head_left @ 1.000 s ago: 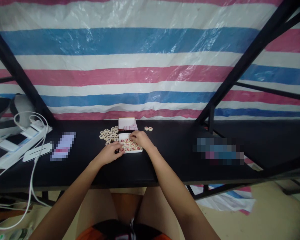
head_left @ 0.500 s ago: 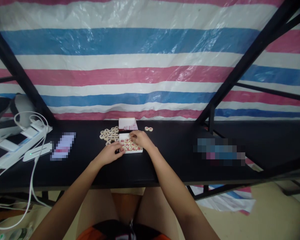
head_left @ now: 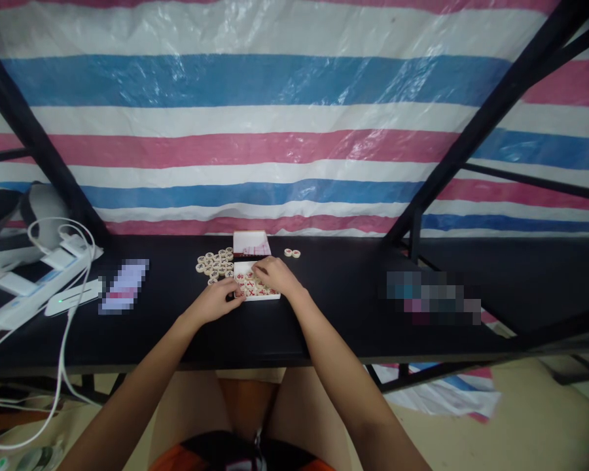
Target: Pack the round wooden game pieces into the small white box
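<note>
A white box [head_left: 263, 297] on the black desk holds several round pieces with red characters [head_left: 250, 286]. My left hand [head_left: 219, 298] rests at the box's left front corner, thumb and fingers apart around that edge. Over the right part of the box is my right hand [head_left: 278, 275], its fingers bent together above the pieces; whatever lies under the fingertips is hidden. Dark-marked round pieces [head_left: 214, 263] lie in a cluster left of the box. Behind it stands a box lid [head_left: 251, 243] with a printed picture. Two red-marked pieces [head_left: 292, 253] sit side by side at the back right.
On the left are a power strip [head_left: 39, 288] with white cables, a white device [head_left: 73, 297] and a blurred-out phone-like object [head_left: 125, 286]. A pixelated item [head_left: 432, 297] lies at the right. Black metal bars [head_left: 476, 137] slant up on both sides.
My right hand has shifted slightly left over the box. My left hand keeps its place at the corner.
</note>
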`<action>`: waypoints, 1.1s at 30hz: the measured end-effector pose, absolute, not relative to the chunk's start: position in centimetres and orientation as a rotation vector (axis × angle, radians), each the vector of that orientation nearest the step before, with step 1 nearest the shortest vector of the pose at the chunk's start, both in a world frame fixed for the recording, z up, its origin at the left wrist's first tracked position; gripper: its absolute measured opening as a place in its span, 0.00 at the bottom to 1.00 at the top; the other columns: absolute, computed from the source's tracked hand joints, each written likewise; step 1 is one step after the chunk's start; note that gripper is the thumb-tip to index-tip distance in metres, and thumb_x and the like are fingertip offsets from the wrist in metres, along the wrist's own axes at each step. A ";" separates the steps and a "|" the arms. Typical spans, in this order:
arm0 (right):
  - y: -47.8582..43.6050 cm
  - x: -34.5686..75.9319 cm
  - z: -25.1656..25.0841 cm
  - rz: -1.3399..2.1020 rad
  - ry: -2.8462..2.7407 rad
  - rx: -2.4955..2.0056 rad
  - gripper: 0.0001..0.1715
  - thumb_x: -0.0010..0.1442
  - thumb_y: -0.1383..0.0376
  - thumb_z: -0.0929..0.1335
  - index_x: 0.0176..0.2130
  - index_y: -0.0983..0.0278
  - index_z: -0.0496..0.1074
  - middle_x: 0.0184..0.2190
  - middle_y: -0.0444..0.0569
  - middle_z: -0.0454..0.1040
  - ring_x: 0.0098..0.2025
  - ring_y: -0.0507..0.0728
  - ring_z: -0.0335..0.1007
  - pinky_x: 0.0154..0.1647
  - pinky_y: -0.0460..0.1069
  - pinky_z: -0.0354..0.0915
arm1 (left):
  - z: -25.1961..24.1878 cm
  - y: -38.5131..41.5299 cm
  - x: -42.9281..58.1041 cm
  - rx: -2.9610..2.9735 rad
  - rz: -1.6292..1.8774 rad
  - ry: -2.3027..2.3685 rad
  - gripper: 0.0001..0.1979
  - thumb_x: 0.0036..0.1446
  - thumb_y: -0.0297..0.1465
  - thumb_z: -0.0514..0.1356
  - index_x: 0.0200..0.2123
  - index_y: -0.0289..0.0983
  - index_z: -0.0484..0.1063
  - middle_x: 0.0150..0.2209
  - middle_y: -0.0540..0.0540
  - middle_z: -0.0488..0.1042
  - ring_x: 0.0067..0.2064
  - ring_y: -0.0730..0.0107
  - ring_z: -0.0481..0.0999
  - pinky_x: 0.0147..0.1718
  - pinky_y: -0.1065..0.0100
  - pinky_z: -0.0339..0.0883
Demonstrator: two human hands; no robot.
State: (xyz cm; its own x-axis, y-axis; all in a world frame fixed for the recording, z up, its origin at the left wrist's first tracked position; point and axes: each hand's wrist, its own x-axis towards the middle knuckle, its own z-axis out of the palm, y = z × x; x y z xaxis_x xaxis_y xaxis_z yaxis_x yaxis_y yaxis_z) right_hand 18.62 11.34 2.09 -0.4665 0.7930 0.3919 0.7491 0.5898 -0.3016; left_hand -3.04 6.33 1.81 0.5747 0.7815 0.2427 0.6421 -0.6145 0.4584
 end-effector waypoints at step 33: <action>13.0 22.7 0.0 0.025 -1.754 -2.033 0.14 0.61 0.67 0.63 0.45 0.65 0.73 0.47 0.60 0.69 0.47 0.63 0.66 0.43 0.53 0.63 | 1.7 6.4 -3.2 2.466 0.631 1.147 0.10 0.60 0.37 0.56 0.30 0.39 0.69 0.36 0.49 0.70 0.35 0.69 0.71 0.41 0.67 0.64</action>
